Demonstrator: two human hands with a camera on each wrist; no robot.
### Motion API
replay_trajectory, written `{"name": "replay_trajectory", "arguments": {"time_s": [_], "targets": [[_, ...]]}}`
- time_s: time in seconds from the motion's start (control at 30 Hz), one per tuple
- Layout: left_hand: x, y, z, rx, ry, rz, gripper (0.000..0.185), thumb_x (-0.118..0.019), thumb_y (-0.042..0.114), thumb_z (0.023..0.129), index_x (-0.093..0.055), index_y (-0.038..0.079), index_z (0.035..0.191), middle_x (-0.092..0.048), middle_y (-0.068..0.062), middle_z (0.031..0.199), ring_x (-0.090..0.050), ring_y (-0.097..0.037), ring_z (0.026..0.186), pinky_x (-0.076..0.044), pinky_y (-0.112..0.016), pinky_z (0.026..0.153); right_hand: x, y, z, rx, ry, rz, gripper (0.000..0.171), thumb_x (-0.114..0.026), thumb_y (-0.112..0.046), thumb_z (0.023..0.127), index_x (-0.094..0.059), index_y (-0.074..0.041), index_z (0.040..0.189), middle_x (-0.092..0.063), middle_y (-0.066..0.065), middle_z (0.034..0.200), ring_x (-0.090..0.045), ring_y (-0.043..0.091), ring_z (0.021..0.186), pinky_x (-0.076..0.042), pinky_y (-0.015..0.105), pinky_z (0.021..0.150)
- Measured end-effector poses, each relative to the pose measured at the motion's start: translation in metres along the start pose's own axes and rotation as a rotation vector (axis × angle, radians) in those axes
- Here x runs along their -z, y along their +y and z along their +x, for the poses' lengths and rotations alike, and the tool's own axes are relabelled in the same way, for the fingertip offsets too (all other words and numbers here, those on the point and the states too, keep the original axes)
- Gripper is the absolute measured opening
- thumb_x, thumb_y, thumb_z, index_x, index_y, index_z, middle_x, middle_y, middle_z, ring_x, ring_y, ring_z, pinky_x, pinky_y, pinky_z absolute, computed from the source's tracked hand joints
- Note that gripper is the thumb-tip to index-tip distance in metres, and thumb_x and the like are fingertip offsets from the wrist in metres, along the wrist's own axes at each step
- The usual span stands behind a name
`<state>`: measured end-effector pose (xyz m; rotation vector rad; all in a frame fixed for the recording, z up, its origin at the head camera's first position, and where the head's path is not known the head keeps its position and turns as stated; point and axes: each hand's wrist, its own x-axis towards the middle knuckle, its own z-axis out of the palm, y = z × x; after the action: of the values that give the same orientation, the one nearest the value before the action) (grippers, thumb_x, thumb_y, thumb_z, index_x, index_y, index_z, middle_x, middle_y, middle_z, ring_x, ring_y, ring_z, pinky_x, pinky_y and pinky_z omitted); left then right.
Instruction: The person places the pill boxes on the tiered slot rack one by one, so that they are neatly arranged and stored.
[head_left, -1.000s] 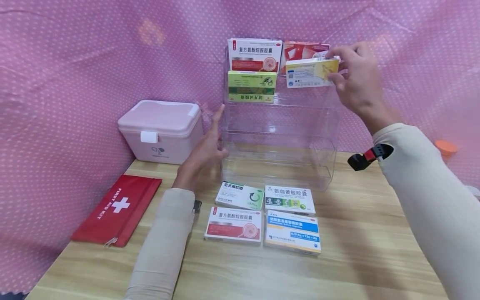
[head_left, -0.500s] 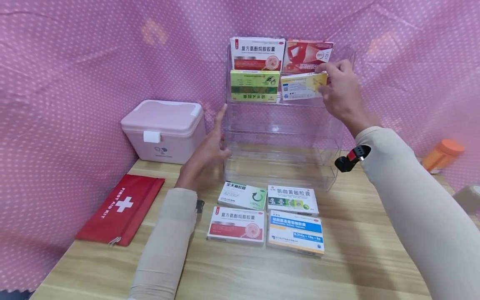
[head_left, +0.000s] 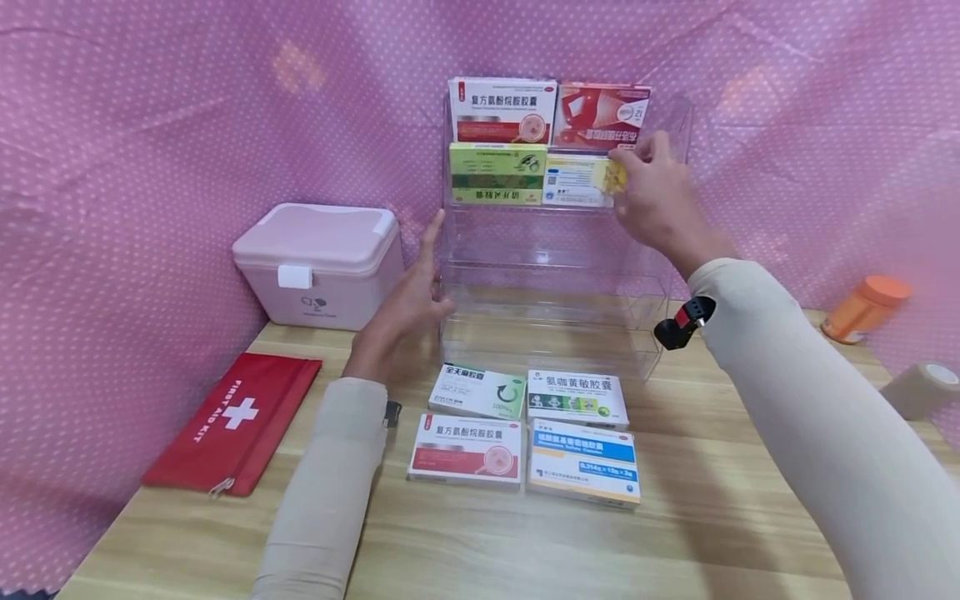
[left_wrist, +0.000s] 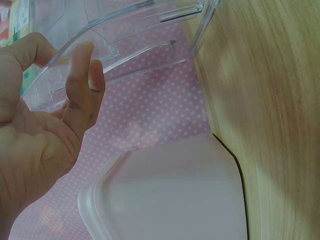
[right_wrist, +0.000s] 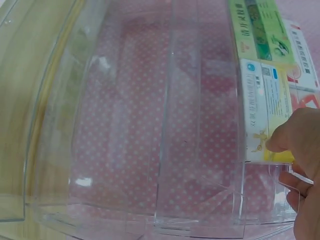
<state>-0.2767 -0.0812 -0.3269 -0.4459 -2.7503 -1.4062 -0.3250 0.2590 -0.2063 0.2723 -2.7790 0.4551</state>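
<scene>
The right hand (head_left: 651, 196) is covering the right end of the white-and-yellow medicine box (head_left: 577, 180) on the clear acrylic tiered shelf (head_left: 555, 275), so its grip is staying unclear. The beige tape roll (head_left: 921, 388) is being cropped by the head view's right edge. In the left wrist view, the left hand (left_wrist: 37, 130) is running off the frame.
</scene>
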Motion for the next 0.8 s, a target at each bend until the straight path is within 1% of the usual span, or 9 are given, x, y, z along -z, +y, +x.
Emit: {"name": "replay_trajectory", "arguments": {"time_s": [0.1,0.2,0.33,0.43,0.47,0.57,0.67,0.8], "targets": [[0.000,-0.002,0.000,0.002,-0.004,-0.007,0.139,-0.069,-0.011,0.087,0.019,0.071,0.157,-0.033,-0.027,0.172,-0.054,-0.022,0.074,-0.054,-0.030,0.063,-0.001,-0.001,-0.002,0.031,0.002,-0.019,0.074,-0.056,-0.006,0.101,-0.033,-0.016,0.170,-0.036,0.023,0.151,-0.044,0.047,0.132,-0.045,0.064,0.110],[0.000,-0.003,0.000,-0.002,-0.003,-0.002,0.139,-0.069,-0.011,0.087,0.019,0.071,0.157,-0.029,-0.026,0.174,-0.053,-0.022,0.073,-0.054,-0.031,0.063,0.000,-0.001,-0.004,0.059,0.027,-0.024,0.073,-0.056,-0.005,0.099,-0.035,-0.013,0.169,-0.039,0.024,0.154,-0.044,0.047,0.137,-0.040,0.067,0.117],[0.000,-0.004,0.000,-0.016,0.005,-0.003,0.139,-0.070,-0.012,0.086,0.018,0.069,0.158,-0.022,-0.022,0.178,-0.054,-0.022,0.075,-0.054,-0.031,0.066,0.004,-0.001,-0.010,0.098,0.045,-0.007,0.072,-0.054,-0.003,0.097,-0.037,-0.009,0.166,-0.043,0.026,0.157,-0.044,0.049,0.142,-0.034,0.068,0.124],[0.000,-0.003,0.000,-0.022,0.011,-0.005,0.139,-0.070,-0.012,0.086,0.017,0.068,0.159,-0.018,-0.020,0.180,-0.054,-0.022,0.076,-0.054,-0.031,0.066,0.008,0.000,-0.018,0.120,0.052,0.023,0.070,-0.053,-0.003,0.097,-0.037,-0.007,0.165,-0.042,0.028,0.161,-0.041,0.049,0.147,-0.031,0.067,0.128],[0.000,-0.003,0.000,-0.022,0.011,-0.005,0.139,-0.070,-0.012,0.086,0.017,0.069,0.159,-0.017,-0.019,0.180,-0.053,-0.022,0.076,-0.054,-0.031,0.066,0.008,0.000,-0.021,0.133,0.064,0.040,0.068,-0.054,-0.002,0.097,-0.039,-0.006,0.164,-0.041,0.029,0.161,-0.041,0.050,0.148,-0.031,0.067,0.127],[0.000,-0.002,0.000,-0.014,0.011,-0.006,0.139,-0.070,-0.011,0.086,0.017,0.070,0.158,-0.019,-0.020,0.180,-0.054,-0.022,0.076,-0.054,-0.031,0.066,0.010,0.003,-0.033,0.150,0.100,0.073,0.066,-0.059,-0.003,0.097,-0.043,-0.004,0.161,-0.039,0.029,0.162,-0.043,0.051,0.147,-0.038,0.067,0.123],[0.000,-0.002,0.000,-0.014,0.006,-0.011,0.140,-0.070,-0.012,0.086,0.017,0.070,0.158,-0.021,-0.022,0.179,-0.054,-0.022,0.076,-0.055,-0.031,0.066,0.011,0.007,-0.048,0.174,0.147,0.112,0.061,-0.065,0.000,0.094,-0.051,0.000,0.153,-0.042,0.031,0.154,-0.046,0.050,0.139,-0.044,0.066,0.117],[0.000,-0.003,0.001,-0.023,0.006,-0.013,0.139,-0.070,-0.013,0.086,0.017,0.068,0.159,-0.022,-0.022,0.178,-0.053,-0.021,0.076,-0.055,-0.031,0.067,0.012,0.015,-0.071,0.179,0.191,0.165,0.052,-0.067,0.001,0.092,-0.058,0.002,0.143,-0.046,0.030,0.142,-0.048,0.046,0.129,-0.044,0.064,0.111]]}}
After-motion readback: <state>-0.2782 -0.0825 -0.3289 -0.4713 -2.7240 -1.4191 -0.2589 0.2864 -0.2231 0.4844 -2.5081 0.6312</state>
